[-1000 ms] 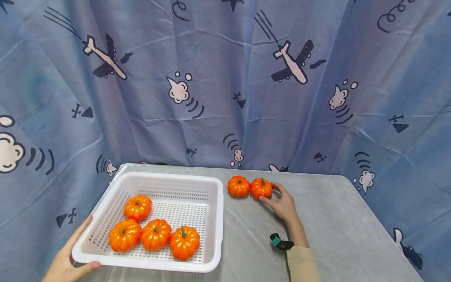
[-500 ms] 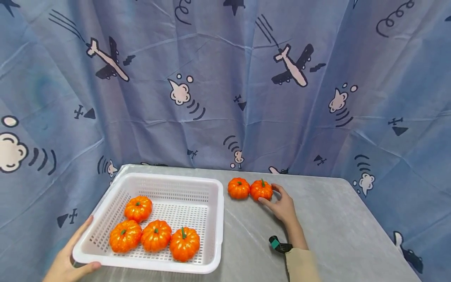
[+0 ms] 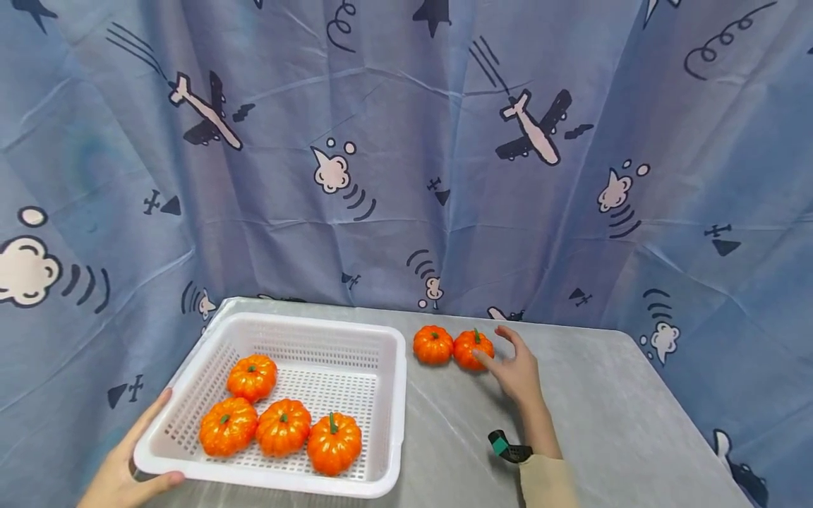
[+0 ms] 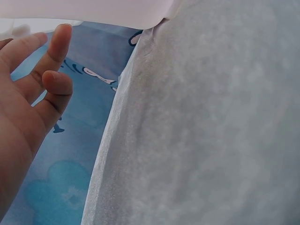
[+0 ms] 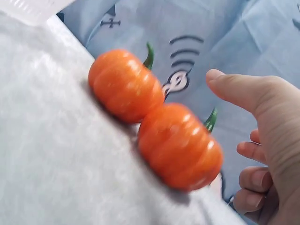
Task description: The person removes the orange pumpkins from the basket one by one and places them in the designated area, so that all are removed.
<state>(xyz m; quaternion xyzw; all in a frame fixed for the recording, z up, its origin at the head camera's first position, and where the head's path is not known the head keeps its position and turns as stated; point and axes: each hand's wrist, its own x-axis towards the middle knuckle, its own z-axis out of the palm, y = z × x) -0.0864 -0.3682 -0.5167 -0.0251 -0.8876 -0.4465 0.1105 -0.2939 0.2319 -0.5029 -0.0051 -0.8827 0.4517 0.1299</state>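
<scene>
My left hand [image 3: 123, 462] holds the front left corner of a white plastic basket [image 3: 396, 395], its thumb at the front rim and a finger along the left side. In the left wrist view its other fingers [image 4: 58, 44] hang below the basket's pale edge, touching nothing. My right hand [image 3: 516, 370] is spread beside the right-hand one of two small orange pumpkins. That pumpkin [image 5: 180, 147] stands apart from the fingers in the right wrist view, with the thumb raised above it. The second pumpkin [image 5: 124, 84] touches it on the left.
Several more orange pumpkins [image 3: 284, 427] lie inside the basket. A grey cloth [image 3: 610, 409] covers the table, and a blue curtain [image 3: 381, 261] with airplane prints hangs behind its far edge. A black band [image 3: 508, 448] is on my right wrist.
My right hand has let go of the right-hand pumpkin and lifted slightly. Both loose pumpkins stay side by side. The left hand keeps its place at the basket; the head view has shifted a little.
</scene>
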